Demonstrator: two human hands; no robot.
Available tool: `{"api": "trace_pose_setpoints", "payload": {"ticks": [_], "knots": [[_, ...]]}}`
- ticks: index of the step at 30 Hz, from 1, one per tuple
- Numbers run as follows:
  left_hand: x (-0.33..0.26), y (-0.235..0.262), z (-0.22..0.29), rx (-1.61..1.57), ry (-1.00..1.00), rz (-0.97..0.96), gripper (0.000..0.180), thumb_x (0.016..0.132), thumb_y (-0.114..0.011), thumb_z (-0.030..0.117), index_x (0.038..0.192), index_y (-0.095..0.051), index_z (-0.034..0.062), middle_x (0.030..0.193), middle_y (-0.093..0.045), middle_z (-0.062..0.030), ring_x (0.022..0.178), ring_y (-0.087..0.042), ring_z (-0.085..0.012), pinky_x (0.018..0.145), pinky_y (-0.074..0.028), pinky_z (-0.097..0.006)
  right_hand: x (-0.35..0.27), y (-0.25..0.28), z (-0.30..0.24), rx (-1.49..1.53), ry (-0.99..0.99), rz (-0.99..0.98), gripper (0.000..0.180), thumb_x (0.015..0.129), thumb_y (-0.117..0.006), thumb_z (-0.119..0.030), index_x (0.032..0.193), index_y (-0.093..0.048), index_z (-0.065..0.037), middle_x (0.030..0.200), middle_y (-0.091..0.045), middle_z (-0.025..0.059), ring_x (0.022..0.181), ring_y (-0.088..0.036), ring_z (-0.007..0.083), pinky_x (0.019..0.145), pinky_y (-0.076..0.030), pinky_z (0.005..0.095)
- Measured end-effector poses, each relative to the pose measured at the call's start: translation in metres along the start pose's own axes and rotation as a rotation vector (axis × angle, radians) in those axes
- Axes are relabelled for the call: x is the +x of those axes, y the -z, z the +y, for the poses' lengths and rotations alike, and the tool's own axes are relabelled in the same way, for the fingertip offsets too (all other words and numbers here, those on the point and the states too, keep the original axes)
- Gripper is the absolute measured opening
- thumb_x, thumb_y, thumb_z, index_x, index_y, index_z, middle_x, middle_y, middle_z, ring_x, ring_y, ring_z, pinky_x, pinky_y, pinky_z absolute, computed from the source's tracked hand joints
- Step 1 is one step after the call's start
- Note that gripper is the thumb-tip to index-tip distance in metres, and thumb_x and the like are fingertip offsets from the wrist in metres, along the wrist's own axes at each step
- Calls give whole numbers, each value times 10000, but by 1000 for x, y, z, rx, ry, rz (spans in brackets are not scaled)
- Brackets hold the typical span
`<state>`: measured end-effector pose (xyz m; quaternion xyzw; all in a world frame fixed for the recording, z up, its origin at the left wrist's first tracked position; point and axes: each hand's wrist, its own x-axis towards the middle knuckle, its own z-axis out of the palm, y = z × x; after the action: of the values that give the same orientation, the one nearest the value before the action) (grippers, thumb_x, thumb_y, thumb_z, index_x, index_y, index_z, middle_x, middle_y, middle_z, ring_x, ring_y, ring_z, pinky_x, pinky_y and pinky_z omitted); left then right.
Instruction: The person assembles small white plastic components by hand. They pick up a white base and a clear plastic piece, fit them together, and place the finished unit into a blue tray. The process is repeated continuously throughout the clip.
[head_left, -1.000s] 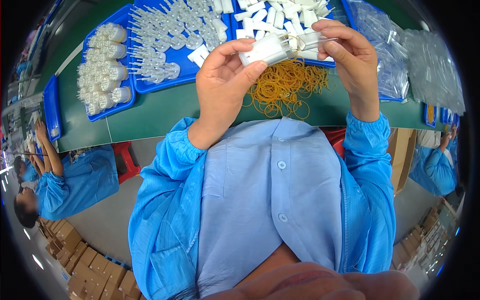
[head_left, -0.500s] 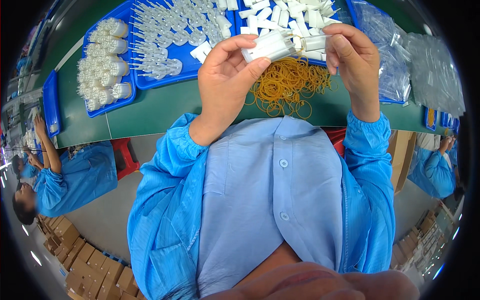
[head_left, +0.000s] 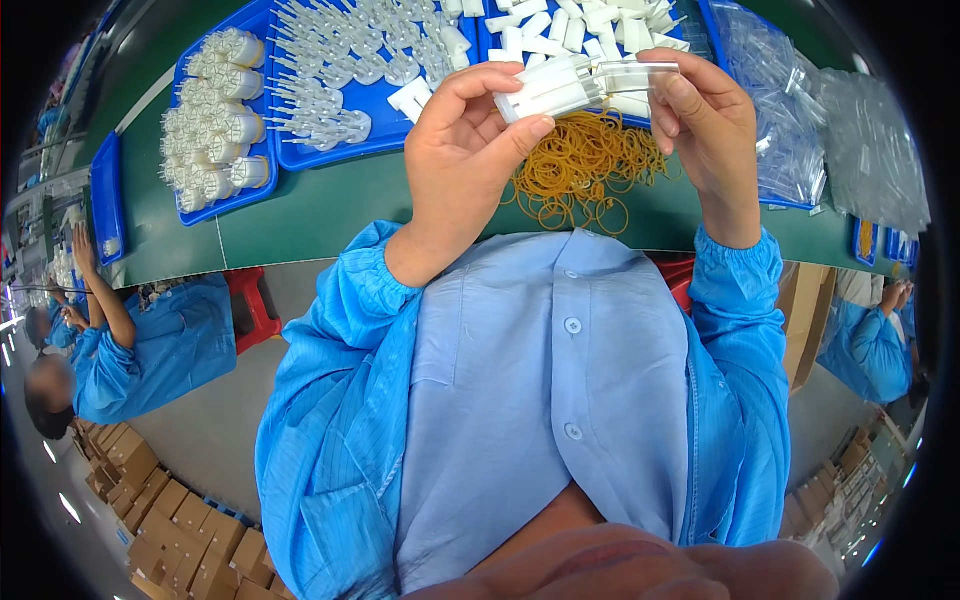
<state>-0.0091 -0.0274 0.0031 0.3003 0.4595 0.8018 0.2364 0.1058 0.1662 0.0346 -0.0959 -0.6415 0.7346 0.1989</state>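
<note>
Up over the green table, my left hand point(head_left: 455, 170) is closed around a bundle of white plastic parts point(head_left: 545, 92), with clear prongs sticking out of its right end. My right hand point(head_left: 712, 135) pinches a clear flat-sided plastic piece point(head_left: 632, 76) between thumb and fingers. This piece lies in line with the prongs, its left end touching or overlapping them; I cannot tell which. Beneath both hands a loose heap of yellow-brown rubber bands point(head_left: 590, 160) rests on the table.
Behind my hands, a blue tray point(head_left: 350, 110) carries clear stemmed parts and another holds white blocks point(head_left: 545, 45). At the left, a blue tray point(head_left: 205, 210) holds finished-looking white bundles point(head_left: 215, 125). Clear plastic bags point(head_left: 865, 140) lie right. Co-workers in blue sit at both sides.
The clear piece in my right hand has come over the prongs of the white bundle and lies more level. My left hand and the bundle have shifted slightly right.
</note>
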Motion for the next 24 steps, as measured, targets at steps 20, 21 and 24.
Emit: {"api": "trace_pose_setpoints", "payload": {"ticks": [20, 21, 24], "knots": [[-1, -1, 0, -114, 141, 28, 338, 824, -665, -76, 1135, -546, -14, 1241, -523, -159, 1133, -560, -229, 956, -488, -318, -4, 0, -2, -167, -8, -35, 256, 929, -607, -163, 1117, -660, 1, 749, -602, 27, 593, -528, 68, 529, -460, 207], [-1, -1, 0, -112, 139, 26, 334, 824, -664, -77, 1133, -551, -16, 1237, -519, -150, 1132, -560, -228, 955, -490, -317, -3, -1, -3, -180, -7, -28, 254, 924, -614, -161, 1113, -663, 1, 766, -615, 31, 595, -531, 69, 532, -462, 207], [-1, -1, 0, -84, 141, 14, 319, 824, -661, -81, 1123, -566, -23, 1219, -506, -121, 1126, -561, -224, 955, -494, -316, -3, -1, -3, -171, -1, -36, 254, 919, -621, -161, 1110, -665, 2, 779, -623, 33, 597, -536, 70, 536, -467, 207]]}}
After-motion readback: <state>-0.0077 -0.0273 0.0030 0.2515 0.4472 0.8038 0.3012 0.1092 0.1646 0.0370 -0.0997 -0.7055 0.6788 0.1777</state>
